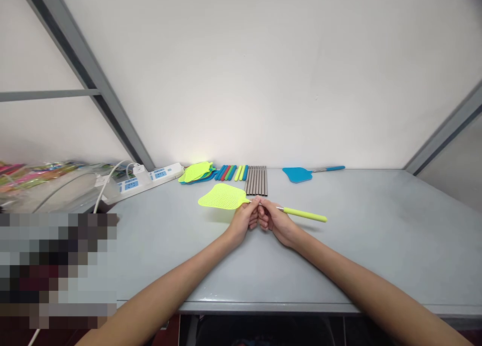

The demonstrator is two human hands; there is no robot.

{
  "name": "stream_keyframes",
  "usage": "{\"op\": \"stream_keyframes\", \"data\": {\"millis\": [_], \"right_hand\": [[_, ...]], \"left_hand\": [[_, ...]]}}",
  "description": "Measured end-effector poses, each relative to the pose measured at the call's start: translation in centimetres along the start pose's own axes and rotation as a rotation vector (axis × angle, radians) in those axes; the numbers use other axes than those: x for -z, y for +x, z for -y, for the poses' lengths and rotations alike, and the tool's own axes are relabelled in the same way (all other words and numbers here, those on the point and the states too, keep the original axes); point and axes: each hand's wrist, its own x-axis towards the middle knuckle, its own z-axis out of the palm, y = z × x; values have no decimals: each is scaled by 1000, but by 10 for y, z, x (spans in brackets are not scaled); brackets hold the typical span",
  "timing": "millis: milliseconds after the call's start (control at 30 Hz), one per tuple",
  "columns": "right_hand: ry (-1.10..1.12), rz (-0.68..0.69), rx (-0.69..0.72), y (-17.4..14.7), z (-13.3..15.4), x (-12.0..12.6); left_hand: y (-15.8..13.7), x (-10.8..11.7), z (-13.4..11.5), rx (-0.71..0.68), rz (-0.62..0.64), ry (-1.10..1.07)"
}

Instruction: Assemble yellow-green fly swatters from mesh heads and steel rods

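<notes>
A yellow-green fly swatter (223,196) is held across in front of me, above the table. Its perforated head points left and its long yellow-green handle grip points right. My left hand (244,218) is closed on the metal rod near the head. Right beside it, my right hand (276,219) is closed on the same rod, near the grip. The thumbs of both hands lie close together on the rod. Behind my hands lie a row of metal tubes (256,181) and a row of coloured handle grips (231,173).
Swatter heads (198,171) are stacked at the back, left of the grips. A blue fly swatter (298,174) lies at the back right. A white power strip (165,172) with a plugged-in cable and plastic bags (45,183) are at the left. The grey table (376,225) meets a wall.
</notes>
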Motion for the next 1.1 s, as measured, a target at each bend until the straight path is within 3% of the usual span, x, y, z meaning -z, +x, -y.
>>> {"op": "stream_keyframes", "data": {"millis": [633,1100], "right_hand": [[-20,-5,17,1,-1,2],[104,-51,-103,6,11,3]], "left_hand": [[3,2,4,-1,0,-15],[2,-11,2,-59,-77,-144]]}}
